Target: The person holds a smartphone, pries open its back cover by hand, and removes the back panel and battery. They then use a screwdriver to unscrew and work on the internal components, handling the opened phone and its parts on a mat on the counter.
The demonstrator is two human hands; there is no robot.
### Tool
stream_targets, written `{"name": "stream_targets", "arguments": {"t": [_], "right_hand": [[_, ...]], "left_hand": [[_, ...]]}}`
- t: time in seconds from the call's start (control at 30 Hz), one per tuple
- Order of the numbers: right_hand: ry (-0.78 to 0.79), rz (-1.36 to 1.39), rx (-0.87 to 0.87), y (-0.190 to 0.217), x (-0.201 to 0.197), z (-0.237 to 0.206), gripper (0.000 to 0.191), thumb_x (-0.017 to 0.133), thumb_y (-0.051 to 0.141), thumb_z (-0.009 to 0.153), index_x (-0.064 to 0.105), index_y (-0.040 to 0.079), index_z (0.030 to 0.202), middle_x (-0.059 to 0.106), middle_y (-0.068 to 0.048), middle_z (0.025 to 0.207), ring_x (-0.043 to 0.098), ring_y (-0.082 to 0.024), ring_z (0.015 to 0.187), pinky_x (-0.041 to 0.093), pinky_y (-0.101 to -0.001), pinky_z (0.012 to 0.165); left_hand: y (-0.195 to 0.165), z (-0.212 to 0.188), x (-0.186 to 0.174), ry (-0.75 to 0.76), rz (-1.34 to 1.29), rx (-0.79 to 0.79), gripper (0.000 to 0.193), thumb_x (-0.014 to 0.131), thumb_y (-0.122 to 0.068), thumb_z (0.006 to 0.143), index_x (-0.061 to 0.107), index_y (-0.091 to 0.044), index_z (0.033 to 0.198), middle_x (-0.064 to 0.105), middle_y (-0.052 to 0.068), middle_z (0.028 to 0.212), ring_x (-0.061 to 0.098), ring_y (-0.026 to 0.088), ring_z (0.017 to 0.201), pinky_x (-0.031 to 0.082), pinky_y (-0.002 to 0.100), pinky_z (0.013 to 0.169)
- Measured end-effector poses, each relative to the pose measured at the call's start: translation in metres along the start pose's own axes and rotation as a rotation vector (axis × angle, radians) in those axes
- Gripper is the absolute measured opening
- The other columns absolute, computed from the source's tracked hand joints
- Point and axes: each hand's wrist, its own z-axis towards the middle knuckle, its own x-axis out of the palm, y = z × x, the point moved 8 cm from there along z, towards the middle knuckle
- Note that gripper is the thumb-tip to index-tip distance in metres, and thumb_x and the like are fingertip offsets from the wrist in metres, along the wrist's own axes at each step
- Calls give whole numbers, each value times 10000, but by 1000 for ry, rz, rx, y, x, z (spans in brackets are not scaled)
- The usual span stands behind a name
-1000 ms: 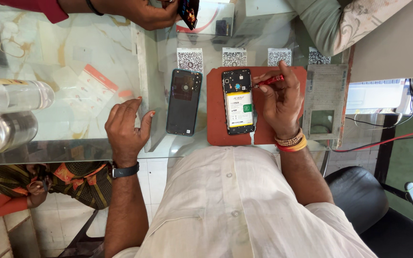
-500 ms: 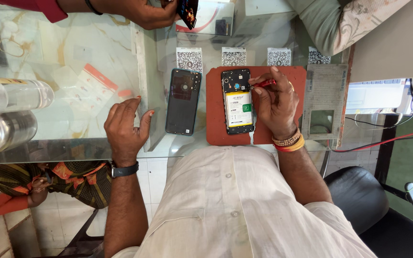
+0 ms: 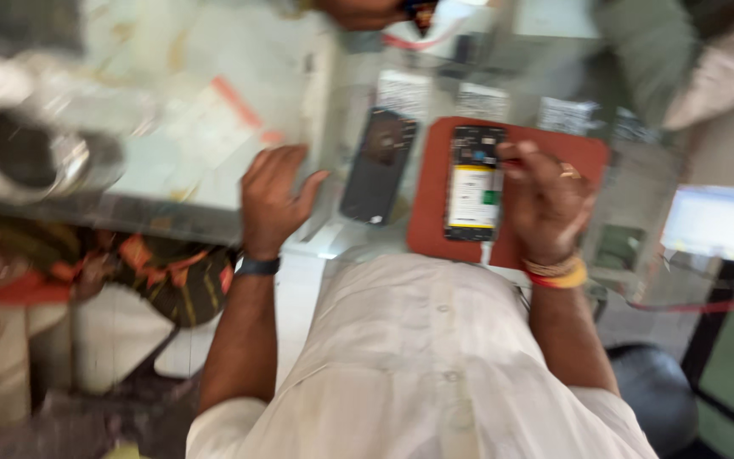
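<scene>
An opened phone [image 3: 473, 183] with a yellow and white battery lies on a red mat [image 3: 592, 157]. My right hand [image 3: 545, 200] rests on the mat by the phone's upper right edge, fingers closed around a thin red tool [image 3: 510, 161] whose tip sits at the phone's top. A dark phone back cover [image 3: 377, 166] lies left of the mat on the glass table [image 3: 172, 217]. My left hand [image 3: 273, 200], with a dark watch at the wrist, lies flat on the glass beside the cover, holding nothing. The whole view is blurred.
A steel container [image 3: 23, 157] stands at the far left of the table. Another person's hand [image 3: 367, 13] holds something dark at the top edge. Printed cards [image 3: 401, 89] lie beyond the phone. A black chair [image 3: 652, 382] is at the lower right, with a pale screen [image 3: 715, 221] above it.
The view has shifted and blurred with head movement. My right hand stays at the phone's top with the red tool. My left hand keeps its place on the glass.
</scene>
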Motion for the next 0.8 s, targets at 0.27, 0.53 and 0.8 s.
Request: {"name": "stream_targets", "arguments": {"t": [0.27, 0.53, 0.8], "right_hand": [[-89, -80, -31, -13, 7, -11, 306, 593, -88, 1073, 664, 33, 1345, 578, -229, 1119, 645, -308, 978, 563, -376, 839], [-52, 283, 44, -43, 19, -27, 248, 652, -68, 1207, 585, -105, 1443, 638, -256, 1227, 638, -292, 1079, 519, -359, 927], [-34, 164, -76, -25, 16, -21, 281, 766, -54, 1163, 611, -75, 1397, 617, -273, 1116, 632, -283, 958, 566, -359, 862]], "left_hand": [[12, -17, -2, -78, 57, 22, 401, 820, -300, 928, 705, -1, 1170, 729, 148, 1144, 682, 317, 1035, 546, 426, 951], [17, -22, -7, -48, 26, 16, 425, 807, -322, 954, 686, -17, 1225, 708, 118, 1124, 661, 264, 990, 556, 373, 876], [11, -24, -4, 16, 2, 73, 435, 777, -338, 957, 672, -42, 1258, 709, 81, 1188, 630, 255, 1052, 538, 377, 917]]}}
